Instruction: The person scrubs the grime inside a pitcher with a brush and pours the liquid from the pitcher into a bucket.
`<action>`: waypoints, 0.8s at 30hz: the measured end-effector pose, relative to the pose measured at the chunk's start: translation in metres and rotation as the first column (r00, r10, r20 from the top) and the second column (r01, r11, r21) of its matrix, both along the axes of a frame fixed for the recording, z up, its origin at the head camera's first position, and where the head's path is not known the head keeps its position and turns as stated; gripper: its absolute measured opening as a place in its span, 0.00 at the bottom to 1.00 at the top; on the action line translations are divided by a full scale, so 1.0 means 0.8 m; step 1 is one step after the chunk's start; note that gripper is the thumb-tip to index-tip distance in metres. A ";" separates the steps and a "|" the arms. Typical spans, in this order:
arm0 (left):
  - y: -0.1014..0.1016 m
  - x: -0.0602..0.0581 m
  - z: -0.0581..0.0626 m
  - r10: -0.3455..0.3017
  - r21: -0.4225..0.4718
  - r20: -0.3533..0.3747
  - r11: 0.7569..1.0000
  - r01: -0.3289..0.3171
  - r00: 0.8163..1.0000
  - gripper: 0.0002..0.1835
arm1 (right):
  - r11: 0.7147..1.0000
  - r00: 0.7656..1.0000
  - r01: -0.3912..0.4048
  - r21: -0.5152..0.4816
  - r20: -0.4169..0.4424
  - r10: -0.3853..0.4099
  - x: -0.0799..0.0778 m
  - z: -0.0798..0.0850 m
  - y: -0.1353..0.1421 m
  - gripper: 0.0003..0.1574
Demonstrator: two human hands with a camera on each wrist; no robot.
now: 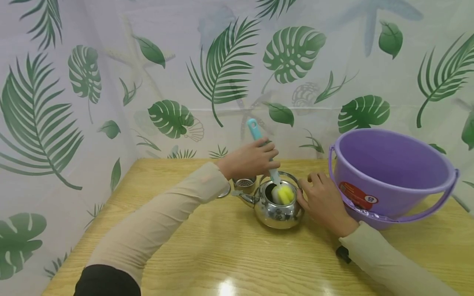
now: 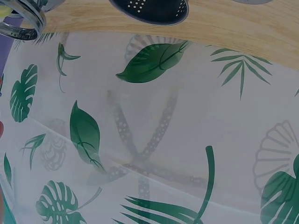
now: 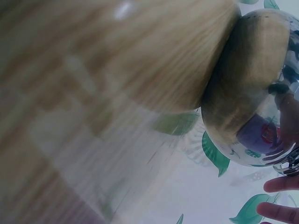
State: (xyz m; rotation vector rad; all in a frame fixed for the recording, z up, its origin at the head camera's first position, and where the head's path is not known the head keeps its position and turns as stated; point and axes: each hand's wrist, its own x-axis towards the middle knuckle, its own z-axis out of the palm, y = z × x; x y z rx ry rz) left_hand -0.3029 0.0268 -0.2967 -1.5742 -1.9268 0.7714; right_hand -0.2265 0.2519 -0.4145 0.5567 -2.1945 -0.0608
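Observation:
A shiny metal teapot (image 1: 278, 216) stands on the wooden table with its lid off and its spout to the left. My left hand (image 1: 252, 158) grips the light-blue handle of a cleaning brush (image 1: 254, 127) from above. The brush's yellow sponge head (image 1: 284, 194) sits in the pot's round opening. On the right, my right hand (image 1: 324, 201) holds the pot's side, thumb at the body near the rim. In the right wrist view, its fingers (image 3: 280, 212) show beside the teapot (image 3: 247, 88). The pot's hoop handle (image 2: 28, 21) shows in the left wrist view.
A perforated metal strainer (image 1: 245, 184) stands behind the spout; a round metal piece (image 1: 224, 192) lies left of it, partly hidden by my sleeve. A large purple bucket (image 1: 392, 164) stands right of my right hand. Behind the table hangs a leaf-patterned sheet (image 1: 229, 53).

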 end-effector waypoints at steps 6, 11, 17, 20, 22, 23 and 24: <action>0.003 0.001 0.006 -0.019 -0.026 -0.053 1.000 0.018 0.998 0.20 | 1.000 1.000 0.004 0.007 0.010 -0.004 0.001 0.001 -0.001 0.14; 0.005 0.005 0.010 -0.005 -0.056 -0.064 0.998 0.002 0.998 0.20 | 1.000 1.000 0.004 0.007 0.013 -0.004 0.002 0.002 -0.002 0.14; 0.006 0.009 0.015 -0.002 -0.066 -0.059 0.998 -0.002 0.998 0.19 | 1.000 1.000 0.009 0.006 0.025 -0.009 0.002 0.003 -0.002 0.14; 0.007 0.012 0.018 -0.003 -0.074 -0.059 0.997 -0.001 0.998 0.19 | 1.000 1.000 0.013 0.008 0.027 -0.013 0.003 0.003 -0.002 0.14; 0.007 0.013 0.019 0.001 -0.081 -0.061 0.997 -0.006 0.998 0.19 | 1.000 1.000 0.014 0.010 0.027 -0.015 0.003 0.003 -0.002 0.14; 0.008 0.014 0.020 0.004 -0.086 -0.063 0.996 -0.009 0.998 0.19 | 1.000 1.000 0.015 0.010 0.027 -0.015 0.003 0.003 -0.002 0.14; 0.008 0.015 0.021 0.006 -0.089 -0.066 0.996 -0.012 0.998 0.19 | 1.000 1.000 0.015 0.010 0.027 -0.015 0.003 0.003 -0.002 0.14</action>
